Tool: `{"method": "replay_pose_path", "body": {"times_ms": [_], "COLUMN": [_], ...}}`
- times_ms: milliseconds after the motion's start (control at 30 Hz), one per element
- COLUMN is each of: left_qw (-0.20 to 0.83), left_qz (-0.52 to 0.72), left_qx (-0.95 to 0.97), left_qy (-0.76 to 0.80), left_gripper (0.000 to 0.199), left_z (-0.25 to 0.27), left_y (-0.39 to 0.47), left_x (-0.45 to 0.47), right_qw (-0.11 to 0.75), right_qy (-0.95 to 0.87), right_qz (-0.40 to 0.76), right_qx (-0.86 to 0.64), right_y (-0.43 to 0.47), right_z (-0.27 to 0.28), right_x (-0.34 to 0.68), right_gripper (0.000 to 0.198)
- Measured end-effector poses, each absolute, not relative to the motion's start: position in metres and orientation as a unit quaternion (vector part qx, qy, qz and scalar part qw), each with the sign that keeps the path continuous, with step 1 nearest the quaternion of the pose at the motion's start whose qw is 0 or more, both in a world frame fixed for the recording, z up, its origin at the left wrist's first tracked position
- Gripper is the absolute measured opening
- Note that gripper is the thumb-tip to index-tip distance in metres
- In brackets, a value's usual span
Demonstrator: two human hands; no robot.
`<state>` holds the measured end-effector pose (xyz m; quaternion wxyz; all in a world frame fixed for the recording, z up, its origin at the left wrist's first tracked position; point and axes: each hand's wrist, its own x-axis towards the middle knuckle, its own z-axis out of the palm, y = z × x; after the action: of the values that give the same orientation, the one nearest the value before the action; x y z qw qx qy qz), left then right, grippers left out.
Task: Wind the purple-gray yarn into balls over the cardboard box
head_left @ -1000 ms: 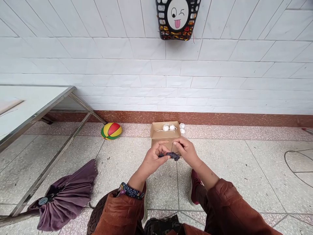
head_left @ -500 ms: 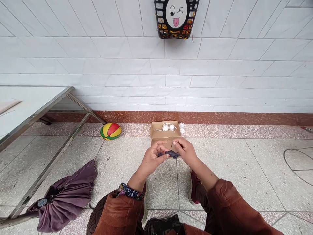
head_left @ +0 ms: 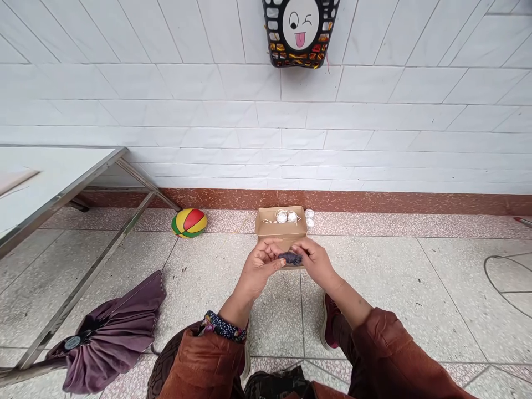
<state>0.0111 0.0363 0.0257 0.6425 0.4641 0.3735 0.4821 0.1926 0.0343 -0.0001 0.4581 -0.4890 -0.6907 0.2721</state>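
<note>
Yarn is what both hands grip: a small dark grey-blue bundle of wound yarn (head_left: 290,258), held in the air between them above the speckled terrazzo floor (head_left: 415,288), just in front of the near edge of an open brown cardboard box (head_left: 266,227). The bundle is short and lumpy, longer from left to right than it is tall, with a fuzzy, rough surface; single strands are too small to tell apart. The left hand (head_left: 260,269) closes its fingertips on the bundle's left end, thumb on the near side, fingers curled over the top. The right hand (head_left: 316,261) pinches the right end in the same way, its fingers bent over the yarn. The two hands nearly meet, with only the bundle showing between them. Both arms wear rust-brown sleeves (head_left: 386,354), and a flowered cuff (head_left: 222,325) shows at the left wrist.

Inside the box lie two small white balls of thread (head_left: 287,216) with loose pale strands, and two more white balls (head_left: 310,216) sit on the floor just right of it, near the red-brown skirting. Farther left on the floor rests a ball striped red, yellow and green (head_left: 189,222). A folded purple umbrella (head_left: 112,332) lies near left, beside the leg of a metal-framed table (head_left: 62,194). High on the white tiled wall hangs a black plastic basket with a winking face (head_left: 302,30).
</note>
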Motion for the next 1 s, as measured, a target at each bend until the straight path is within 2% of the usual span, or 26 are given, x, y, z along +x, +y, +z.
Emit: {"method": "replay_pose_path", "body": {"times_ms": [133, 267, 333, 467, 600, 767, 1000], "left_qw": [0.614, 0.556, 0.553, 0.585, 0.620, 0.668, 0.709], "left_qz": [0.540, 0.505, 0.494, 0.482, 0.471, 0.451, 0.426], "left_qx": [0.410, 0.496, 0.514, 0.503, 0.493, 0.459, 0.445], "left_qy": [0.404, 0.435, 0.432, 0.415, 0.388, 0.374, 0.343], "left_gripper": [0.048, 0.045, 0.045, 0.046, 0.030, 0.027, 0.033], "left_z": [0.024, 0.020, 0.018, 0.014, 0.018, 0.022, 0.027], "left_y": [0.038, 0.037, 0.035, 0.034, 0.032, 0.030, 0.028], "left_x": [0.014, 0.014, 0.015, 0.018, 0.019, 0.021, 0.023], "right_qw": [0.386, 0.455, 0.490, 0.515, 0.523, 0.511, 0.476], "right_qy": [-0.777, -0.735, -0.686, -0.625, -0.639, -0.664, -0.577], "right_qz": [0.266, 0.238, 0.280, 0.378, 0.322, 0.297, 0.455], "right_qx": [-0.421, -0.442, -0.460, -0.449, -0.464, -0.457, -0.483], "right_y": [0.023, 0.019, 0.022, 0.026, 0.025, 0.025, 0.036], "right_z": [-0.003, 0.009, 0.012, 0.011, 0.011, 0.013, 0.002], "right_x": [0.184, 0.181, 0.183, 0.185, 0.185, 0.188, 0.197], "right_gripper": [0.019, 0.019, 0.021, 0.020, 0.017, 0.016, 0.022]}}
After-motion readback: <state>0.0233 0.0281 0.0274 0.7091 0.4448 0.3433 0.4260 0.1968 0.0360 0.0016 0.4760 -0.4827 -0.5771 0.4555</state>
